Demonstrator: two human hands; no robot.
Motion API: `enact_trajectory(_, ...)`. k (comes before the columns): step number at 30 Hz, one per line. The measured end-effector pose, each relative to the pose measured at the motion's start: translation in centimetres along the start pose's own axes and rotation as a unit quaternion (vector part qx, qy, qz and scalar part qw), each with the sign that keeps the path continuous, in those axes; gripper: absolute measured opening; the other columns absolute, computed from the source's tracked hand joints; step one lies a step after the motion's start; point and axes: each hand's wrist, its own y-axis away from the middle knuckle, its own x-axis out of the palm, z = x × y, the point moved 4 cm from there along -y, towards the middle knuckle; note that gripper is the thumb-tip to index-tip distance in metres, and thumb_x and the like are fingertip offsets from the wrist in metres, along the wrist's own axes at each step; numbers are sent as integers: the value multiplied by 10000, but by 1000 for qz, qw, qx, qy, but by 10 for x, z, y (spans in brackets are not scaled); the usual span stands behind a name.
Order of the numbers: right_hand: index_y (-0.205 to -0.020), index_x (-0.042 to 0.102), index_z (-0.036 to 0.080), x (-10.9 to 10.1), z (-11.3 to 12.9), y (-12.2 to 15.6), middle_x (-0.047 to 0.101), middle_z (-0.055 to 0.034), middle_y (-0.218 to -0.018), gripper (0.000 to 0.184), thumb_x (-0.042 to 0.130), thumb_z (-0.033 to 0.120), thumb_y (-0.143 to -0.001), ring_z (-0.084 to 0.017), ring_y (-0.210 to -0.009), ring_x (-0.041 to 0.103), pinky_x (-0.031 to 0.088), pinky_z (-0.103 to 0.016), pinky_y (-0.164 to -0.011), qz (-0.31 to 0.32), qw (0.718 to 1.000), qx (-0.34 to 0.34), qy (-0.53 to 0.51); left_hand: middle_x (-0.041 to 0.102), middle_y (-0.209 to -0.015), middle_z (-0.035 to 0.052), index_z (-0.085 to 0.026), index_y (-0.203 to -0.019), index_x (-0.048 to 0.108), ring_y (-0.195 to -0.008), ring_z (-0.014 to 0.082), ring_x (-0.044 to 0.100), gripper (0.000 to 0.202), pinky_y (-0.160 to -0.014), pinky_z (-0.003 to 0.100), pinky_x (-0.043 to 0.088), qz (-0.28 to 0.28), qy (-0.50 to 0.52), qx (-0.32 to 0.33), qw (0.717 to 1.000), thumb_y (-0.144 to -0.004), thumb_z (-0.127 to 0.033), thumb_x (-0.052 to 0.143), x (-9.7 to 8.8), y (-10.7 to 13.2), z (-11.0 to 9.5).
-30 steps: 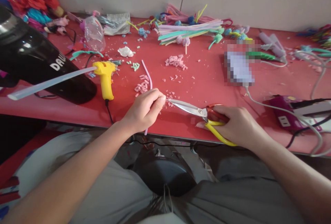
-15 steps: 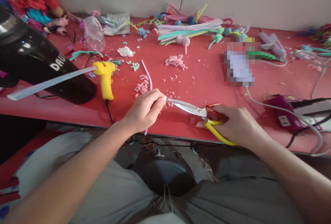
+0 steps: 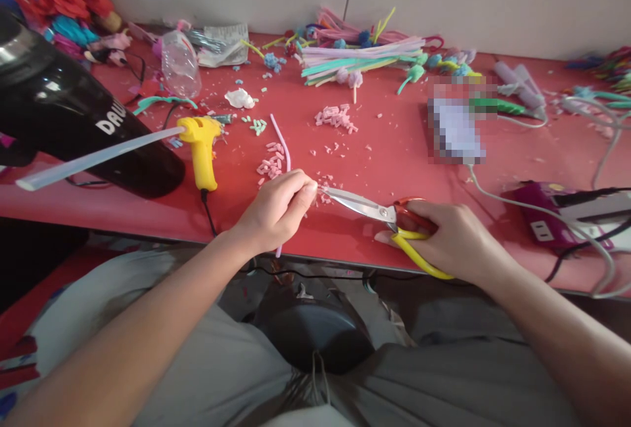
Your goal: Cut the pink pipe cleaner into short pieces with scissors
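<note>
My left hand (image 3: pixel 280 210) is closed in a pinch, thumb against forefinger. Whatever sits in the pinch is too small to make out. A lilac pipe cleaner (image 3: pixel 280 138) passes behind this hand, showing above and below it; I cannot tell whether the fingers touch it. My right hand (image 3: pixel 456 240) grips a pair of scissors (image 3: pixel 362 205) by its red and yellow handles. The blades look closed and point left, their tips just right of my left fingertips. Small pink cut pieces (image 3: pixel 270 163) lie beside my left hand, with another pink pile (image 3: pixel 336 118) farther back.
On the left stand a yellow glue gun (image 3: pixel 201 157) with a long glue stick and a black bottle (image 3: pixel 93 112). Bundled pipe cleaners (image 3: pixel 359 59) lie at the back. To the right are a blurred-out device (image 3: pixel 456 128), cables and a purple box (image 3: pixel 537 217).
The scissors in my right hand have drawn back slightly to the right, so their tips sit a little farther from my left fingertips. My left hand stays in place.
</note>
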Motion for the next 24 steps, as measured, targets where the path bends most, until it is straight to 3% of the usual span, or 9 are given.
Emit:
enact_trajectory(16,-588,288,229,0,-1,-1,281,49,-556,640,614,772,-676,-130,-579,222,260,-259,-492,5,1000,20,-6,432,-663,-16,-191,-709,389,-615,108,431,289,-597,263,364,2,-2,-2,1000,-998,-188,399,1,0,1)
enact_trajectory(24,-603,295,238,0,0,1,277,57,-553,630,605,779,-694,-129,-563,209,253,-277,-489,1,1000,-9,0,404,-639,-21,-204,-695,350,-592,114,407,307,-575,275,352,-2,-10,5,1000,-999,-195,392,0,-1,-1)
